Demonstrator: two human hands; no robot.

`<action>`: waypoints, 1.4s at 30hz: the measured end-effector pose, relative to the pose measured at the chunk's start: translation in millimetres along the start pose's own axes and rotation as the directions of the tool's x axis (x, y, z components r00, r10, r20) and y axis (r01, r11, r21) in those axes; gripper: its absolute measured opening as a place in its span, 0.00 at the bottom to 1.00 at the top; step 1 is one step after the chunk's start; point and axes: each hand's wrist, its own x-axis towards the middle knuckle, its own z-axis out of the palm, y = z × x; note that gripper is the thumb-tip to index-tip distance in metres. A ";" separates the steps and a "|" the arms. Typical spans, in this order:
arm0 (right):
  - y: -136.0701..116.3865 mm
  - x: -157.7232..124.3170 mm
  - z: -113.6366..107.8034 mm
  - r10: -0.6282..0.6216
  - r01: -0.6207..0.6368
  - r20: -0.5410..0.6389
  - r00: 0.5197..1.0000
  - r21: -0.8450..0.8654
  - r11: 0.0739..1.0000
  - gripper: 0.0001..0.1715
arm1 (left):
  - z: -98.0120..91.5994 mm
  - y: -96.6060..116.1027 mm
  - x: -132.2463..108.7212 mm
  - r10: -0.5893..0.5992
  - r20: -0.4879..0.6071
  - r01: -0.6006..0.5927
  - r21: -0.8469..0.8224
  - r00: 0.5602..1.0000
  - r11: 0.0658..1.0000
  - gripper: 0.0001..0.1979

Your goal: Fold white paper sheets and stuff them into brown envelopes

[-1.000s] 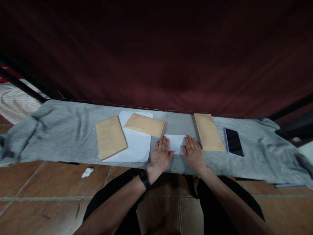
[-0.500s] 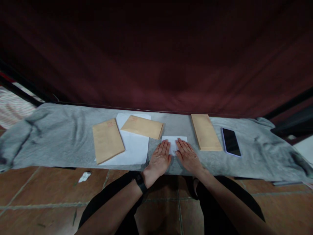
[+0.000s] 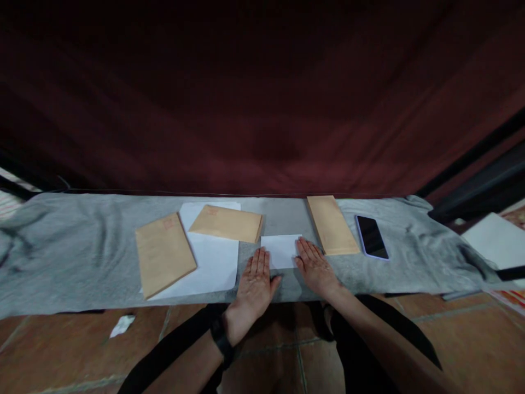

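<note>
A small white folded sheet of paper (image 3: 281,251) lies on the grey cloth in front of me. My left hand (image 3: 256,282) rests flat at its left edge, fingers stretched out and thumb apart. At the right edge, my right hand (image 3: 315,266) lies flat too, its fingertips touching the paper. Close to the left fingertips is a brown envelope (image 3: 227,223), lying partly over large white sheets (image 3: 217,265). A stack of brown envelopes (image 3: 331,225) sits just beyond my right hand.
More brown envelopes (image 3: 165,253) overlap the white sheets on the left. A phone (image 3: 372,237) with a purple edge lies on the right. Grey cloth (image 3: 102,235) covers the narrow surface, with a dark red curtain (image 3: 262,109) behind. Crumpled paper (image 3: 122,326) is on the tiled floor.
My hands have spread apart from the middle of the small paper to its two side edges, uncovering it. The whole view has also shifted and tilted slightly.
</note>
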 end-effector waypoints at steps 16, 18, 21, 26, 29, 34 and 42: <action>-11.1 -8.7 -31.4 -0.022 0.016 0.070 0.997 0.086 0.996 0.31 | 0.8 6.3 -8.5 0.015 -0.150 -0.018 -0.015 0.989 1.000 0.33; -23.4 -12.3 -35.9 -0.148 0.131 0.093 0.985 0.169 0.977 0.32 | -0.2 13.5 -11.3 0.123 -0.176 -0.131 -0.035 0.977 0.991 0.31; -35.7 -20.2 -36.5 -0.255 0.224 0.112 0.960 0.230 0.947 0.33 | 1.8 20.6 -17.4 0.213 -0.198 -0.226 -0.044 0.957 0.973 0.30; -25.1 -27.4 -30.7 -0.211 0.191 0.109 0.971 0.168 0.967 0.33 | 1.0 16.4 -19.6 0.224 -0.189 -0.229 -0.005 0.956 0.973 0.27; -9.9 -26.1 -28.7 -0.161 0.148 0.104 0.981 0.123 0.981 0.33 | -4.2 9.2 -14.9 0.193 -0.143 -0.193 0.012 0.971 0.981 0.26; 6.1 -19.9 -26.1 -0.091 0.085 0.084 0.992 0.067 0.994 0.31 | -5.8 -5.5 -5.5 0.141 -0.064 -0.140 0.029 0.988 0.990 0.22; 9.5 -4.8 -32.3 -0.126 0.122 0.124 0.984 0.036 0.992 0.29 | -11.5 -14.0 8.5 0.176 0.019 -0.177 0.059 0.984 0.982 0.28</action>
